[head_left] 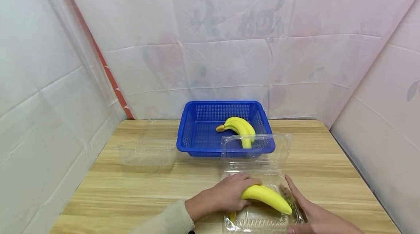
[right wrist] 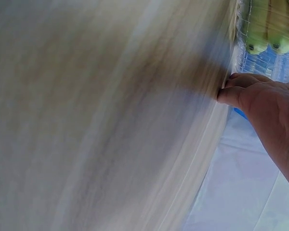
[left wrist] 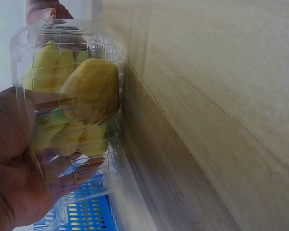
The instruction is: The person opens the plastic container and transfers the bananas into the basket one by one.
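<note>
One banana [head_left: 266, 197] sits in the clear clamshell box [head_left: 256, 221] at 6 o'clock on the worktop [head_left: 131, 190], left hand [head_left: 226, 194] gripping it, right hand [head_left: 308, 212] flat against the box. Next, I judge: release, close lid [head_left: 256, 146].

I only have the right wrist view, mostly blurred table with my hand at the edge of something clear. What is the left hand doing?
Observer: The left hand grips a banana in the open clear clamshell box.
Operator: And my right hand?
Observer: The right hand rests with straight fingers against the box's right side.
Operator: Any other bananas around?
Observer: A bunch of bananas lies in the blue basket behind the box.
Operator: Other containers?
Observer: A second clear box sits left of the basket.
</note>
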Tool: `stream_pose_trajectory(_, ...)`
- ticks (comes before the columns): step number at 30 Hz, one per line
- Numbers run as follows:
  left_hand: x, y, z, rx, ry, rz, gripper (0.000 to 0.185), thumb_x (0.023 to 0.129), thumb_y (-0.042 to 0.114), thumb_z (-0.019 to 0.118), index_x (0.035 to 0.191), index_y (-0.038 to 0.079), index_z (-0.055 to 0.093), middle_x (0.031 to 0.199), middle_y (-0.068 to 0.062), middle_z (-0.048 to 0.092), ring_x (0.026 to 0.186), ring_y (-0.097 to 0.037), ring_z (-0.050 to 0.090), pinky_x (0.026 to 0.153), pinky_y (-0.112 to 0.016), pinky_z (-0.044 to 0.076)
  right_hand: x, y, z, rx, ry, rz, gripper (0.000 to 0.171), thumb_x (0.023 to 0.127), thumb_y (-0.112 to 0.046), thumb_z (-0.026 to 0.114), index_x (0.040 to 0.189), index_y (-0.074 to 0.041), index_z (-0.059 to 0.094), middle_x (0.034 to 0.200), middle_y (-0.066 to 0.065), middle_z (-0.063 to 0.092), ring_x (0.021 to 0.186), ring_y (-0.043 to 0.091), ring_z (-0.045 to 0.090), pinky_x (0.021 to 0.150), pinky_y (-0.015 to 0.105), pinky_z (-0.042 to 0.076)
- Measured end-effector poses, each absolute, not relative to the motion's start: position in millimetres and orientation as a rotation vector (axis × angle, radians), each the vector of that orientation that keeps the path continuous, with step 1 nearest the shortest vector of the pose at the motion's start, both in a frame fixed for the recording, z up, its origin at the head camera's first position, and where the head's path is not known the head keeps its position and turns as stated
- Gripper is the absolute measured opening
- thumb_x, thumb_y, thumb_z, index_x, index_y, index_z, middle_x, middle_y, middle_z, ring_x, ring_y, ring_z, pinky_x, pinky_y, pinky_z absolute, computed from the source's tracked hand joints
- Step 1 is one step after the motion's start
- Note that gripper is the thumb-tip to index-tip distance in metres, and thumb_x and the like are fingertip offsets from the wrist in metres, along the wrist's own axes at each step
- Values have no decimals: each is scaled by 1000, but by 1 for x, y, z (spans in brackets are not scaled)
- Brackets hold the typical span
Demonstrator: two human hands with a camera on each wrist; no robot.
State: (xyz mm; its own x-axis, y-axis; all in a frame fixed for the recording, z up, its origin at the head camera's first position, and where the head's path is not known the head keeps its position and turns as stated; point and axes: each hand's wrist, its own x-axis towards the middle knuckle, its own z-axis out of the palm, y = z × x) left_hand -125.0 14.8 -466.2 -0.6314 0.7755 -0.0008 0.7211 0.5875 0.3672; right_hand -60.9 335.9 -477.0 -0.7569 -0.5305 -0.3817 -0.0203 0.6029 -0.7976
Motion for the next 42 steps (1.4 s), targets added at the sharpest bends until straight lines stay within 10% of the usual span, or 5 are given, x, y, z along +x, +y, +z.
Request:
stream_pose_trajectory(14, -126, 16, -472, 1269, 2690, 561, 66, 87, 12, 82, 147, 30, 60, 143, 12, 69, 132, -6, 64, 107, -27, 55, -62, 337, -478, -392, 2182, -1137, 122, 101, -27, 74, 164, -41, -30, 177, 29, -9, 157, 50, 1, 103, 10, 37)
stream_pose_trajectory(21, -130, 16, -472, 1237, 2663, 699, 57, 84, 10, 82, 134, 31, 64, 113, 19, 70, 99, 5, 60, 88, -16, 53, -62, 336, -476, -407, 2110, -1222, 120, 101, -24, 73, 165, -43, -27, 178, 29, 3, 142, -26, 16, 104, 8, 36)
stream_pose_trajectory(42, -130, 8, -450, 1160, 2614, 1055, 52, 91, 14, 80, 139, 27, 64, 103, 16, 68, 83, 6, 53, 77, -12, 48, -55, 332, -476, -464, 2270, -1238, 125, 95, -24, 80, 170, -32, -19, 178, 21, -15, 135, -39, 1, 109, 5, 28)
